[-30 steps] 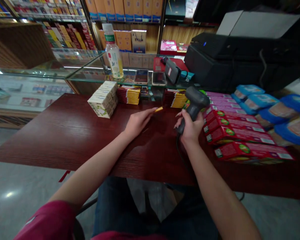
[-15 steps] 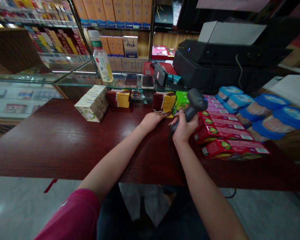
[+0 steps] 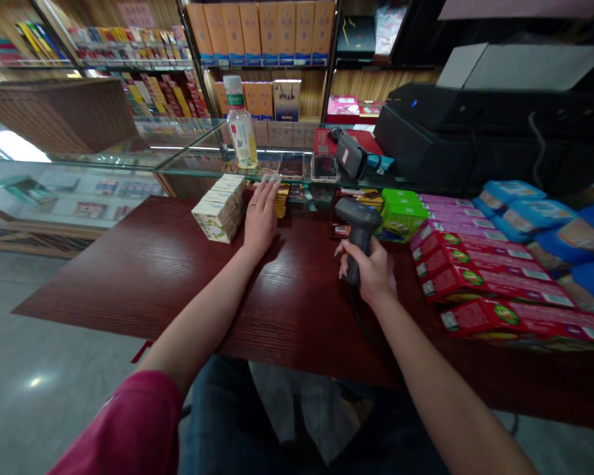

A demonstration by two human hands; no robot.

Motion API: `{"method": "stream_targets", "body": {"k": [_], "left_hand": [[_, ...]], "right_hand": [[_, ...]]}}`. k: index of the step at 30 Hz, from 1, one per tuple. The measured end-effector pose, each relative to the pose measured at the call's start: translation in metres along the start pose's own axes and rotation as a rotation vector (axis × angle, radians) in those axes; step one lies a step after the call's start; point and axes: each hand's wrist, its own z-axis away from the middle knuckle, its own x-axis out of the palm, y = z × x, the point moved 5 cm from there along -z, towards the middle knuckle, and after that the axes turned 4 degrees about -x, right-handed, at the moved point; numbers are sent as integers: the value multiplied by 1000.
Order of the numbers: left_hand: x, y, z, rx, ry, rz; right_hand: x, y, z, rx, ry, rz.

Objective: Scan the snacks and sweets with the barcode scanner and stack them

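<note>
My left hand point(image 3: 261, 214) lies with fingers stretched out over a stack of yellow-and-brown flat packets point(image 3: 282, 200), hiding much of it. Beside that hand, on the left, stands a block of small pale cartons point(image 3: 218, 210). In my right hand point(image 3: 372, 264) is a dark barcode scanner point(image 3: 359, 221), its head upward and its cable hanging to the tabletop. Behind the scanner, a second stack of yellow-and-brown packets point(image 3: 369, 196) is partly covered. A green package point(image 3: 402, 212) sits just right of it.
Red boxes point(image 3: 505, 287) line the right of the dark wooden table point(image 3: 287, 290), with blue-lidded tubs point(image 3: 539, 214) beyond. A glass counter point(image 3: 198, 155) along the back holds a drink bottle point(image 3: 241, 128). A black machine point(image 3: 440, 142) stands at back right.
My left hand has moved left from the right packet stack to the left one. My right hand has drawn the scanner left, away from the red boxes. The view has turned left.
</note>
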Motion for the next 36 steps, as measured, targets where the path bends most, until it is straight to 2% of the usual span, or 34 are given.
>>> {"method": "stream_targets", "body": {"k": [2, 5, 9, 15, 17, 19, 23, 25, 28, 36], "left_hand": [[-14, -21, -6, -74, 25, -22], [-18, -35, -12, -110, 21, 8], [-20, -32, -12, -115, 41, 64], [-28, -13, -1, -156, 64, 167], [-23, -9, 3, -238, 130, 305], [-10, -9, 9, -371, 171, 474], [28, -16, 25, -711, 96, 781], [38, -19, 33, -826, 63, 874], [40, -20, 38, -878, 60, 926], [38, -15, 37, -862, 36, 905]], "right_hand": [[6, 3, 3, 44, -63, 7], [11, 7, 6, 84, -132, 21], [12, 7, 9, 112, -161, 28], [14, 5, 11, 94, -183, 63], [15, 4, 12, 76, -202, 73], [17, 1, 14, 63, -227, 82], [19, -1, 17, 56, -268, 124], [20, 0, 17, 65, -278, 148], [21, 3, 17, 88, -282, 170], [22, 5, 16, 84, -248, 178]]}}
